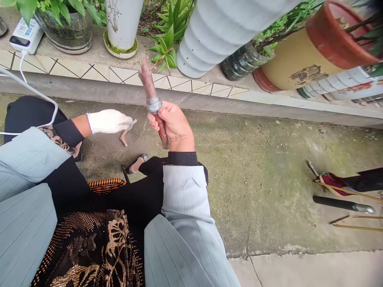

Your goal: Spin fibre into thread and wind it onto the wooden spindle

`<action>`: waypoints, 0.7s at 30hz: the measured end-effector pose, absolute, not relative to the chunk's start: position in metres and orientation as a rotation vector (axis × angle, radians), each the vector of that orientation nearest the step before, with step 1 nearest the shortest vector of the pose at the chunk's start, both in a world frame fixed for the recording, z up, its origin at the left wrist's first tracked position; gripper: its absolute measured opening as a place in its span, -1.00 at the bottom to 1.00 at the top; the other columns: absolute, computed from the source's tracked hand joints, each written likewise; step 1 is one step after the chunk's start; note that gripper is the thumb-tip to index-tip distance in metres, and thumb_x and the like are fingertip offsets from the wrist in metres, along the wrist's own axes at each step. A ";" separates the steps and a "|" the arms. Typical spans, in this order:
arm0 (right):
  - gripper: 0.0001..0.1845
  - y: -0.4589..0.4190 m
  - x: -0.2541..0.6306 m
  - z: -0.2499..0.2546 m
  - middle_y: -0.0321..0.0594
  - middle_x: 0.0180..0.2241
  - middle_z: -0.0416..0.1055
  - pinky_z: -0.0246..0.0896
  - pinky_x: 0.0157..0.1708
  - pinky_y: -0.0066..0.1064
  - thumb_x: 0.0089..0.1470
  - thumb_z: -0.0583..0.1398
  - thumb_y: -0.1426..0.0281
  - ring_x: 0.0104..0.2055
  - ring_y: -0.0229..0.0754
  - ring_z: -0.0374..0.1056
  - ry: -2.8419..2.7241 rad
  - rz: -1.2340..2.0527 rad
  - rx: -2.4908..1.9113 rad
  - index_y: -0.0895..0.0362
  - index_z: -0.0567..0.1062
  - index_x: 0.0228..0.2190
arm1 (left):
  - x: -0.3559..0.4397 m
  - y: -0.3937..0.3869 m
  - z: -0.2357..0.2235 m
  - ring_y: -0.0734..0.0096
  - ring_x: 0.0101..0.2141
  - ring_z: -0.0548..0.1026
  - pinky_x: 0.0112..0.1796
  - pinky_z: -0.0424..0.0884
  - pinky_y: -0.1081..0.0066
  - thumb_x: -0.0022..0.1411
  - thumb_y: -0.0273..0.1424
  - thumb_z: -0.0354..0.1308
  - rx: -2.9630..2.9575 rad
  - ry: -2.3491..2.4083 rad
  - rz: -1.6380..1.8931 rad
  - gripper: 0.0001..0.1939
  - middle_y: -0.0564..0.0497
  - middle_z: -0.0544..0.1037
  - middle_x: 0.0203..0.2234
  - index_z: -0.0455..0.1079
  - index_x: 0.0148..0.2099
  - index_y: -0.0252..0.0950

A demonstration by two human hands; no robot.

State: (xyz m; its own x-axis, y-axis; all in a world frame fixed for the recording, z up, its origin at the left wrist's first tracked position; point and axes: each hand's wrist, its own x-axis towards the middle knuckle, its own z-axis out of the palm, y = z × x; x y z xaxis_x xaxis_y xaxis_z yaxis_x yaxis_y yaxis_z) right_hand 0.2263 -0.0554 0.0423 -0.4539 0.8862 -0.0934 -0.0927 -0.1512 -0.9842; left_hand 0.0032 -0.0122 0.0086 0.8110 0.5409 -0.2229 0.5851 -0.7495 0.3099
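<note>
My right hand (177,124) is closed round a reddish-brown stick (147,81), which slants upward with its lower end below my fist. A band of silvery wire (154,104) is wrapped about the stick just above my thumb. To the left, my left hand (108,121) wears a white knitted glove and has its fingers pinched together on a short, bent twig (124,138). A faint thin line seems to run between the two hands; I cannot tell what it is.
Potted plants, a white ribbed planter (206,36) and a yellow-and-red pot (302,59) line the tiled ledge (125,75). A power bank (26,36) with a white cable (44,97) sits at left. On the concrete floor at right are another person's shoe (332,184) and a black rod (335,202).
</note>
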 end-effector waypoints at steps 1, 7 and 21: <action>-0.47 -0.055 0.225 0.041 -0.39 -0.56 0.26 0.04 -0.64 -0.56 -0.06 0.26 -0.05 -0.58 -0.41 0.15 -1.313 1.672 -0.943 0.15 0.42 -0.27 | 0.006 -0.015 0.008 0.42 -0.46 0.42 -0.37 0.20 0.46 0.32 -0.27 -0.13 2.645 0.832 -0.196 -0.69 0.01 0.53 -0.43 0.41 -0.20 -0.27; -0.52 -0.050 0.217 0.030 -0.39 -0.56 0.26 0.03 -0.66 -0.58 -0.06 0.29 0.01 -0.59 -0.42 0.11 -1.183 1.742 -0.934 0.15 0.40 -0.32 | 0.017 -0.026 0.000 0.45 -0.55 0.37 -0.47 0.17 0.46 0.30 -0.33 -0.11 2.697 0.745 -0.377 -0.72 0.01 0.52 -0.49 0.41 -0.31 -0.26; -0.81 -0.031 0.220 0.009 -0.03 -0.41 0.49 0.18 -0.41 -0.42 0.01 0.27 0.32 -0.36 -0.17 0.39 -2.307 0.993 -2.350 0.22 0.53 -0.41 | 0.010 -0.033 -0.006 0.38 -0.57 0.38 -0.48 0.14 0.41 0.28 -0.36 -0.07 2.900 0.813 -0.309 -0.74 -0.09 0.48 -0.57 0.42 -0.19 -0.32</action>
State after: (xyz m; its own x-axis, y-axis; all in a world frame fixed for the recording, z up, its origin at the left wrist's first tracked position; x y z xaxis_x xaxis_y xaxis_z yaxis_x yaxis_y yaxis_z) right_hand 0.2199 -0.0305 0.0087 -0.0430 0.8119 -0.5822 0.9810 -0.0761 -0.1786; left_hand 0.0096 -0.0333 -0.0064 0.8354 0.5014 -0.2253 0.5246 -0.8496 0.0542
